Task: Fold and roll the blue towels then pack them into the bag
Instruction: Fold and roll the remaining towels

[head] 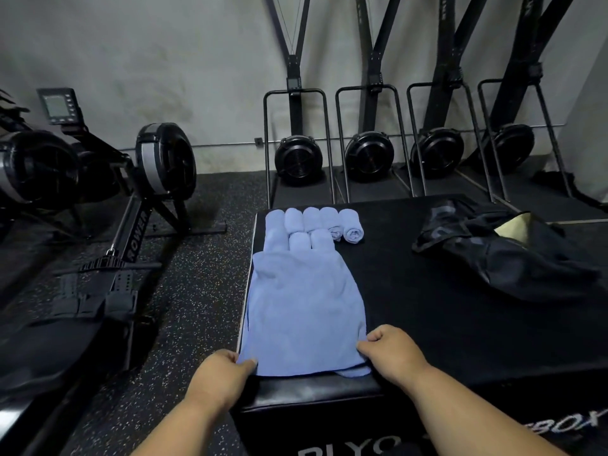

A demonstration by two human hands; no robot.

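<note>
Both hands, left and right, pinch the near corners of a soft blue towel lying folded flat on the padded black surface. Fuzzy rolled towels sit just past it; a crumpled black bag lies right.

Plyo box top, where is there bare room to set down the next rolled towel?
The widest bare patch on the box lies between the flat towel and the bag, running to the near edge. A smaller gap sits between the rolls and the bag. The far left corner is crowded with rolls; both hands, left and right, hold the towel's near edge.
</note>
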